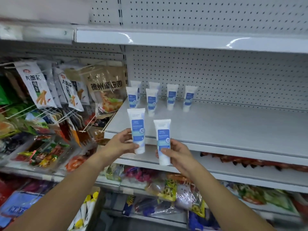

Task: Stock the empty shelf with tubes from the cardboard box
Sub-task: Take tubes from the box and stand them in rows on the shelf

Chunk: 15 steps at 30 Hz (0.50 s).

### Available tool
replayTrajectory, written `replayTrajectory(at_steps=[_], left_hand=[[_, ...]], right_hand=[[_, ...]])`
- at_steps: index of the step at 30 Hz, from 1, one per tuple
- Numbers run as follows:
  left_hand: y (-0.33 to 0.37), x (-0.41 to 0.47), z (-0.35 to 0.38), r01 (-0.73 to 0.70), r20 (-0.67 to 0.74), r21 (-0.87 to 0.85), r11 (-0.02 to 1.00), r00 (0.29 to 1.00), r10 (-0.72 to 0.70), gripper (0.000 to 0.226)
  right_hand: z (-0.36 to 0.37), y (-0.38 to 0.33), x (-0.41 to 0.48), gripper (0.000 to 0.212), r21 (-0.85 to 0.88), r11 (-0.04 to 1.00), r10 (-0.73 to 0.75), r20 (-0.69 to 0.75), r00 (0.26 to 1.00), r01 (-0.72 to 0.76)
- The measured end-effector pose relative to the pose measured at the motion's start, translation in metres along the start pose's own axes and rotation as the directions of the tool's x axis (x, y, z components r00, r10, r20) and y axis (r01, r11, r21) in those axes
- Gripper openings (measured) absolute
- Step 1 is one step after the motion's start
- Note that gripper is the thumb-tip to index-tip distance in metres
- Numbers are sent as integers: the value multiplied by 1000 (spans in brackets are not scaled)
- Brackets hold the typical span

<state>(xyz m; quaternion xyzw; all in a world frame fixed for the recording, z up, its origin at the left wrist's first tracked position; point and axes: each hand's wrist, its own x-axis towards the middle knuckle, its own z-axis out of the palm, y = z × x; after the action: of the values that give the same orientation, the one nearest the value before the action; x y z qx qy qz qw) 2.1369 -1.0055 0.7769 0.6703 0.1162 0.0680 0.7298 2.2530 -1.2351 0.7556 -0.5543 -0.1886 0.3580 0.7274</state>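
Note:
My left hand (122,144) grips a white tube with a blue label (137,125), held upright just in front of the white shelf (225,129). In my right hand (176,151) stands a second, like tube (163,135), also upright, slightly lower and to the right. Both tubes hover at the shelf's front edge, cap end down. Several more tubes (172,96) stand on their caps in two rows at the back left of the shelf, near the pegboard wall. The cardboard box is out of view.
Hanging snack bags (106,90) on pegs crowd the left side, close to the shelf's left end. A white shelf (183,39) overhangs above. Below are shelves of packaged snacks (168,185). The shelf surface right of the tubes is bare.

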Motion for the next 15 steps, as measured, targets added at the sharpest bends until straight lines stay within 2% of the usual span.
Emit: replayTrajectory(at_steps=[3, 7, 15], left_hand=[[11, 13, 28, -27, 23, 26, 999, 999, 27, 66], [22, 30, 60, -66, 38, 71, 995, 997, 63, 53], [44, 64, 95, -118, 9, 156, 981, 993, 118, 49]], right_hand=[[-24, -19, -11, 39, 0, 999, -50, -36, 998, 50], [-54, -43, -18, 39, -29, 994, -109, -72, 991, 107], [-89, -85, -3, 40, -225, 960, -210, -176, 962, 168]])
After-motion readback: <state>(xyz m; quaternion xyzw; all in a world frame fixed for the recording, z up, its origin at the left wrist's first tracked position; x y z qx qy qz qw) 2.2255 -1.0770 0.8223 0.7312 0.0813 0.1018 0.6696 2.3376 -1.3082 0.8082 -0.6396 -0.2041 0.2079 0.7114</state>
